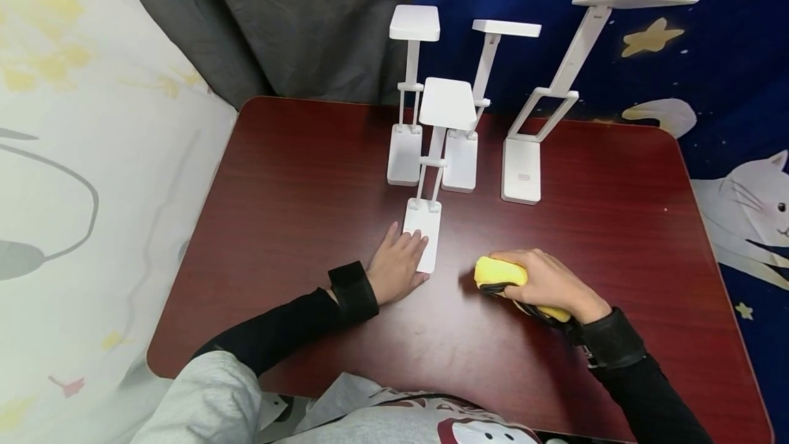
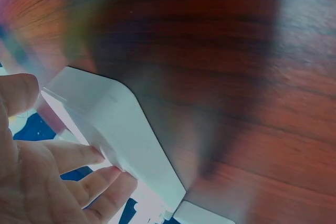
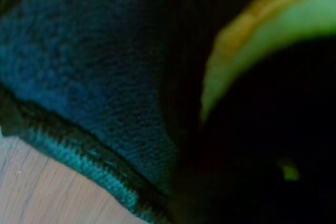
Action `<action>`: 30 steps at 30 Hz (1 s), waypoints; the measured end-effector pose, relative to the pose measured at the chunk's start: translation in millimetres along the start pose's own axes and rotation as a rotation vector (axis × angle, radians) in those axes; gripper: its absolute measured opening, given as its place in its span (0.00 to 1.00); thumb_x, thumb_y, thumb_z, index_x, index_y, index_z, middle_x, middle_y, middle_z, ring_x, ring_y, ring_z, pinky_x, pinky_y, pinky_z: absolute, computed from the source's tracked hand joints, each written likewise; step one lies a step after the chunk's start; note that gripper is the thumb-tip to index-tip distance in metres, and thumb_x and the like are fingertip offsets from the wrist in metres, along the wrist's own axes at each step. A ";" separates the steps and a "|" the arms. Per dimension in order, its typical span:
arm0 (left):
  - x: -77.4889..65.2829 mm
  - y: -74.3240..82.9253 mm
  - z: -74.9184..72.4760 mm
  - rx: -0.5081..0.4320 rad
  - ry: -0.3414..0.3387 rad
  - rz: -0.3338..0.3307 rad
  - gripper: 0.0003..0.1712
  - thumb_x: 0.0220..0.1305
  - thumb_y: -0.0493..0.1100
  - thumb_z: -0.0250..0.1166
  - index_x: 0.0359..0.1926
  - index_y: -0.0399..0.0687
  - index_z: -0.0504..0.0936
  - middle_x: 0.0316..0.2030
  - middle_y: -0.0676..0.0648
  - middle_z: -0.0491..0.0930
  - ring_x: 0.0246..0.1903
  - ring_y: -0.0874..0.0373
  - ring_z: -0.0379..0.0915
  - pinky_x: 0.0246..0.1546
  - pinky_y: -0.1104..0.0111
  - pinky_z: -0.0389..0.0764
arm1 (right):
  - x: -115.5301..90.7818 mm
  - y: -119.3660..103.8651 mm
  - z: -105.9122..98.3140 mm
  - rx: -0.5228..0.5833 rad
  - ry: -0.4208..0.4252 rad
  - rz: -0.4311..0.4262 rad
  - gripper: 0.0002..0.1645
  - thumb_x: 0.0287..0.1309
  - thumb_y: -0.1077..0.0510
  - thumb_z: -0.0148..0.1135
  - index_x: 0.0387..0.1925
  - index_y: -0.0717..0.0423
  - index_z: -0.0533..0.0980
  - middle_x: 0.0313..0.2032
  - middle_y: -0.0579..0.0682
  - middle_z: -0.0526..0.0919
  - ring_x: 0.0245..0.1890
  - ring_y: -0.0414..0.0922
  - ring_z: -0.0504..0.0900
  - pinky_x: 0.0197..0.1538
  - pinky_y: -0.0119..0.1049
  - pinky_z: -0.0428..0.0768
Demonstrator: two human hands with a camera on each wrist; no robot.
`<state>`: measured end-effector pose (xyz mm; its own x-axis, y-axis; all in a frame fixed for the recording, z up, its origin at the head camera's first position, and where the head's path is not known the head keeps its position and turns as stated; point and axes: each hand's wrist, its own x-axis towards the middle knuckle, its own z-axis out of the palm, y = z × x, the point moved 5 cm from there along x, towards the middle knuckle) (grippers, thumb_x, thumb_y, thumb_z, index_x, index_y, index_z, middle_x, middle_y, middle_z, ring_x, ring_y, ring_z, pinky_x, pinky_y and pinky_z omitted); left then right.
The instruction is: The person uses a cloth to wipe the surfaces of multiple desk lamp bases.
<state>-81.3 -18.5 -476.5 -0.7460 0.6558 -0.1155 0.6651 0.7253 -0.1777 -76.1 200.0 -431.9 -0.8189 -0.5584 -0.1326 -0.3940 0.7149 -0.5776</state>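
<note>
Four white desk lamps stand on the table, and the nearest lamp (image 1: pixel 425 225) has its base by my left hand (image 1: pixel 396 267). The fingers rest on top of that base, and the thumb lies at its near end. In the left wrist view, nearly straight fingers (image 2: pixel 113 179) touch the white base (image 2: pixel 113 114). My right hand (image 1: pixel 551 279) grips a folded yellow cloth (image 1: pixel 501 271) with dark edging, to the right of the nearest lamp. Dark woven fabric (image 3: pixel 94 72) and a blurred yellow-green band (image 3: pixel 239 51) fill much of the right wrist view.
Behind the nearest lamp stand a left lamp (image 1: pixel 405 156), a middle lamp (image 1: pixel 460 163) and a taller right lamp (image 1: pixel 521 173). The red-brown table (image 1: pixel 296 190) has rounded corners. A grey curtain (image 1: pixel 320 26) and a dark blue patterned cloth (image 1: pixel 733 74) hang behind it.
</note>
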 end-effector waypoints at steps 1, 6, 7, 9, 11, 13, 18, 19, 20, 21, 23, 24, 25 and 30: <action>1.2 0.4 -0.3 -0.005 -0.003 -0.003 0.40 0.61 0.66 0.45 0.64 0.43 0.62 0.60 0.44 0.63 0.56 0.52 0.57 0.61 0.50 0.44 | 1.4 -0.1 0.1 0.000 0.000 0.001 0.31 0.34 0.58 0.67 0.48 0.45 0.76 0.33 0.35 0.77 0.26 0.35 0.71 0.31 0.31 0.71; 6.0 -6.6 0.2 -0.126 -0.004 0.007 0.41 0.60 0.67 0.46 0.65 0.43 0.61 0.60 0.45 0.63 0.56 0.52 0.57 0.60 0.50 0.46 | 21.3 -3.8 -1.6 -0.031 0.033 0.010 0.30 0.35 0.55 0.67 0.48 0.46 0.76 0.33 0.38 0.78 0.26 0.37 0.72 0.29 0.34 0.71; 6.9 -11.8 0.3 -0.167 0.005 0.009 0.42 0.59 0.67 0.47 0.64 0.43 0.61 0.60 0.45 0.63 0.57 0.52 0.57 0.60 0.50 0.46 | 28.2 -5.0 -2.5 -0.053 0.051 0.010 0.30 0.35 0.54 0.67 0.49 0.47 0.76 0.34 0.40 0.79 0.27 0.38 0.72 0.29 0.35 0.71; 8.9 -25.9 0.8 -0.244 0.046 0.006 0.43 0.57 0.68 0.49 0.64 0.44 0.62 0.60 0.46 0.63 0.58 0.52 0.56 0.60 0.50 0.45 | 43.9 -8.1 -4.9 -0.101 0.092 0.014 0.32 0.35 0.53 0.67 0.50 0.48 0.76 0.36 0.44 0.80 0.27 0.40 0.73 0.28 0.38 0.71; 10.9 -41.9 2.8 -0.305 0.081 -0.008 0.46 0.53 0.70 0.53 0.64 0.44 0.62 0.61 0.47 0.62 0.60 0.53 0.54 0.61 0.50 0.44 | 61.8 -12.7 -6.4 -0.171 0.134 0.010 0.33 0.35 0.53 0.66 0.51 0.51 0.74 0.40 0.48 0.80 0.28 0.43 0.74 0.27 0.40 0.71; 12.5 -54.8 7.8 -0.352 0.092 -0.010 0.52 0.48 0.72 0.55 0.66 0.44 0.58 0.64 0.46 0.56 0.63 0.53 0.49 0.61 0.50 0.40 | 79.8 -19.6 -5.2 -0.252 0.165 -0.011 0.34 0.36 0.53 0.66 0.52 0.52 0.74 0.40 0.51 0.79 0.28 0.46 0.75 0.26 0.44 0.72; 14.9 -62.1 27.9 -0.438 0.010 0.032 0.64 0.43 0.78 0.51 0.70 0.44 0.39 0.69 0.48 0.35 0.67 0.57 0.29 0.61 0.49 0.32 | 110.0 -35.8 9.6 -0.459 0.212 -0.099 0.34 0.38 0.54 0.66 0.53 0.55 0.72 0.41 0.57 0.77 0.31 0.53 0.78 0.22 0.47 0.75; 15.6 -60.5 31.5 -0.444 -0.008 0.040 0.63 0.44 0.79 0.49 0.70 0.45 0.37 0.69 0.49 0.32 0.67 0.57 0.27 0.60 0.48 0.32 | 111.9 -36.6 13.6 -0.486 0.216 -0.108 0.34 0.38 0.54 0.66 0.53 0.56 0.72 0.41 0.57 0.77 0.33 0.53 0.78 0.22 0.47 0.75; 16.3 -58.8 33.7 -0.447 -0.022 0.045 0.63 0.45 0.79 0.47 0.70 0.45 0.37 0.69 0.49 0.31 0.67 0.57 0.25 0.60 0.47 0.31 | 112.6 -36.4 17.5 -0.506 0.216 -0.111 0.34 0.38 0.55 0.66 0.53 0.57 0.72 0.42 0.58 0.77 0.33 0.54 0.78 0.22 0.47 0.75; 17.0 -57.3 34.8 -0.442 -0.030 0.047 0.61 0.46 0.79 0.46 0.70 0.45 0.37 0.69 0.49 0.30 0.67 0.56 0.25 0.60 0.47 0.32 | 112.5 -35.7 21.0 -0.518 0.212 -0.107 0.34 0.38 0.55 0.66 0.53 0.57 0.72 0.42 0.59 0.76 0.34 0.54 0.78 0.22 0.47 0.75; 18.2 -55.9 34.4 -0.416 -0.035 0.045 0.60 0.48 0.78 0.45 0.70 0.45 0.41 0.69 0.49 0.31 0.67 0.55 0.25 0.59 0.45 0.32 | 110.8 -33.1 26.6 -0.509 0.202 -0.095 0.34 0.39 0.55 0.66 0.53 0.58 0.72 0.41 0.60 0.76 0.33 0.54 0.78 0.22 0.47 0.75; 18.6 -55.9 33.5 -0.400 -0.036 0.041 0.59 0.48 0.78 0.46 0.69 0.44 0.42 0.69 0.49 0.32 0.67 0.54 0.25 0.59 0.45 0.32 | 109.7 -32.1 28.6 -0.492 0.197 -0.089 0.34 0.39 0.55 0.66 0.53 0.58 0.72 0.42 0.60 0.76 0.33 0.54 0.79 0.23 0.47 0.76; 18.8 -56.4 32.4 -0.384 -0.036 0.035 0.59 0.48 0.78 0.46 0.69 0.44 0.44 0.69 0.49 0.33 0.67 0.54 0.25 0.59 0.45 0.32 | 108.4 -31.1 30.1 -0.472 0.190 -0.083 0.34 0.39 0.56 0.66 0.53 0.58 0.72 0.42 0.60 0.76 0.33 0.54 0.79 0.24 0.48 0.76; 18.1 -59.1 31.8 -0.350 -0.054 0.017 0.59 0.47 0.78 0.46 0.69 0.44 0.44 0.69 0.48 0.34 0.67 0.53 0.23 0.59 0.45 0.31 | 99.9 -32.1 36.5 -0.398 0.132 -0.091 0.34 0.40 0.54 0.65 0.54 0.57 0.71 0.45 0.60 0.76 0.34 0.54 0.79 0.28 0.49 0.76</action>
<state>-135.2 -56.2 -499.2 -0.7289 0.6634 -0.1692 0.6417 0.7481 0.1689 -130.1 106.0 -456.0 -0.8094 -0.5867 0.0242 -0.5765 0.7861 -0.2227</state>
